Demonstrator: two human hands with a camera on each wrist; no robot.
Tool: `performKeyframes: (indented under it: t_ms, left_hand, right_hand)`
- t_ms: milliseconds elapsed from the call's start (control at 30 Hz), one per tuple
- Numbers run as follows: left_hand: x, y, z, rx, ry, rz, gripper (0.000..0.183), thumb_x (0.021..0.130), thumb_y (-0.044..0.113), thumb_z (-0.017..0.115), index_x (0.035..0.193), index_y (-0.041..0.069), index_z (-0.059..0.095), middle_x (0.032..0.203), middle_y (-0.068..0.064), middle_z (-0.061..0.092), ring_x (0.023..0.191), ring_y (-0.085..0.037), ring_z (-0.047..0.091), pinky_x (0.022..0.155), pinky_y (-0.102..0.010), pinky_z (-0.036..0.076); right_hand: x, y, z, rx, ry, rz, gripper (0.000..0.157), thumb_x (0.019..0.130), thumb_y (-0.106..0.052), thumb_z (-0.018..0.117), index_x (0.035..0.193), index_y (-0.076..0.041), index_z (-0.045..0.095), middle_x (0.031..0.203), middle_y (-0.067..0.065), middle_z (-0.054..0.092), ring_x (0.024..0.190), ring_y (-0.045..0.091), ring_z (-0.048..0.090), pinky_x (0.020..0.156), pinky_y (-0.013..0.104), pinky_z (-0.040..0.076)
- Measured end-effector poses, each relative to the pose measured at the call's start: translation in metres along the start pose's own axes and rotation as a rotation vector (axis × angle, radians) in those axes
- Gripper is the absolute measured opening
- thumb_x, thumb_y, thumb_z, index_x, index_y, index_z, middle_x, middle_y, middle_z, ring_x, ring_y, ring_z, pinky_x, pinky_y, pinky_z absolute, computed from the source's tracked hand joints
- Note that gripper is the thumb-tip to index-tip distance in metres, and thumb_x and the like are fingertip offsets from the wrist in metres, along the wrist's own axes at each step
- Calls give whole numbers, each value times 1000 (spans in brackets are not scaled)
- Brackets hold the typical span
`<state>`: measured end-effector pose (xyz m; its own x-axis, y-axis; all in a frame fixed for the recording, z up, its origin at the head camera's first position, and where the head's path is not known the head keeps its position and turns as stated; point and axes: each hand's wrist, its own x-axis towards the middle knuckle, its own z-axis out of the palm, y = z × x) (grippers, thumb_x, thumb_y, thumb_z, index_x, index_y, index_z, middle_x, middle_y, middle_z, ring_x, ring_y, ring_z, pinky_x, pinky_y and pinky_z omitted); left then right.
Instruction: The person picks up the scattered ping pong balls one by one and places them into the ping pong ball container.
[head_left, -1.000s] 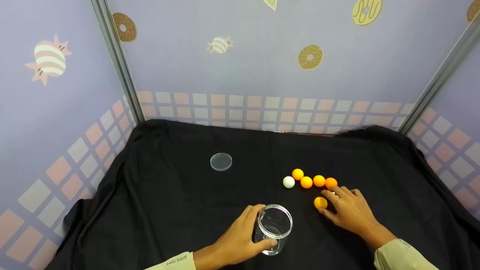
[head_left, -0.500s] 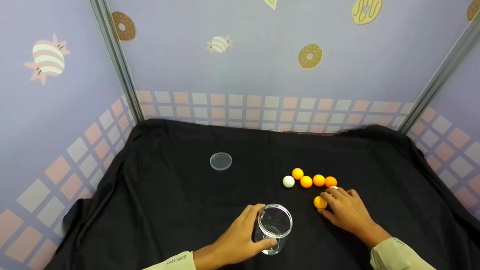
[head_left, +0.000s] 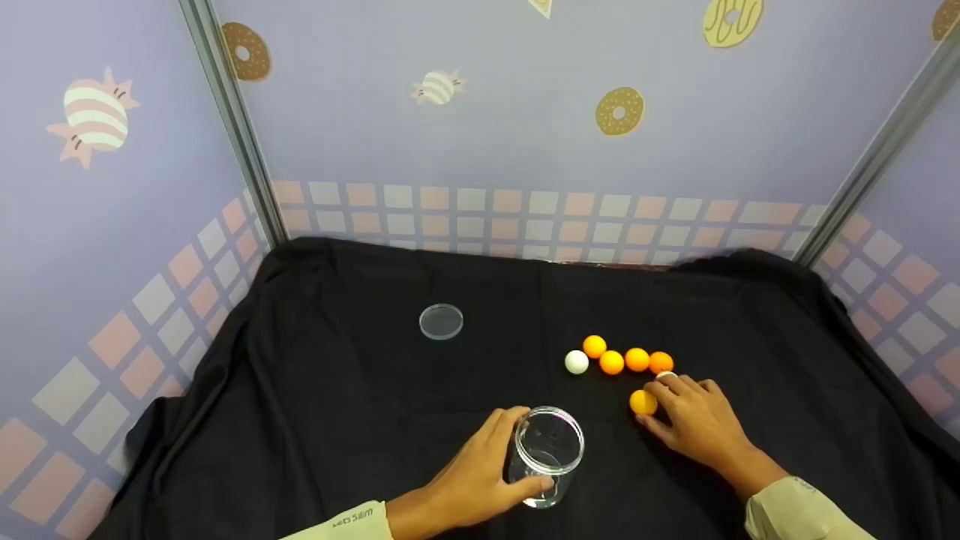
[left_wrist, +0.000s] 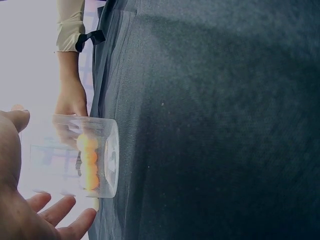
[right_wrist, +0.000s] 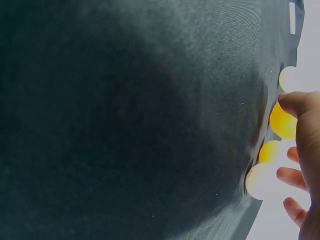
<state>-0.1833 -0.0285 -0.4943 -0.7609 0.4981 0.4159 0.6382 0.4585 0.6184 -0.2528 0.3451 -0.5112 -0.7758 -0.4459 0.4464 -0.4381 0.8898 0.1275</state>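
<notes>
My left hand point(head_left: 480, 469) grips a clear jar point(head_left: 550, 442), thumb on the near side and fingers round the far left. Open at the top, the jar stands on the black cloth with nothing visible inside. To its right, my right hand point(head_left: 697, 420) has thumb and index finger at opposite sides of an orange ping-pong ball point(head_left: 643, 403). In the right wrist view the thumb overlaps that ball, while the other fingers spread beside a white ball point(right_wrist: 260, 181). The same white ball is mostly hidden behind my fingers in the head view.
Beyond the right hand, several orange balls point(head_left: 612, 363) lie in a loose row, a white ball point(head_left: 577, 362) at their left end. A round clear lid point(head_left: 441, 322) rests farther back on the black cloth point(head_left: 360, 420). Patterned walls point(head_left: 480, 142) enclose the back and sides.
My right thumb and index finger have drawn in on the nearest orange ball, which has shifted slightly right and away. The left hand and jar have stayed in place.
</notes>
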Motion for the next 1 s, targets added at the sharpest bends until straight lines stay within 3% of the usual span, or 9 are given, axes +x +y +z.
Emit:
performKeyframes:
  t_ms: [467,733,1000]
  left_hand:
    - [0,-1,1,10,6,14,83,86,57,75,148,15,40,125,4,53,110,-12,60,99,-33,52]
    - [0,-1,2,21,16,14,82,86,57,75,148,16,40,126,5,53,111,-13,60,100,-33,52]
    - [0,-1,1,25,14,13,83,86,57,75,149,16,39,127,4,53,111,-15,61,99,-34,53]
  right_hand:
    - [0,-10,-8,48,44,-10,40,82,-50,80,106,-19,71,92,1,73,78,20,67,67,43,50]
    - [5,-30,-17,70,127,-84,41,78,-49,82,104,-20,71,83,-4,68,67,17,62,61,39,51]
    - [15,-58,-38,85,206,-192,41,78,-50,81,104,-20,72,87,-5,70,74,13,64,66,38,54]
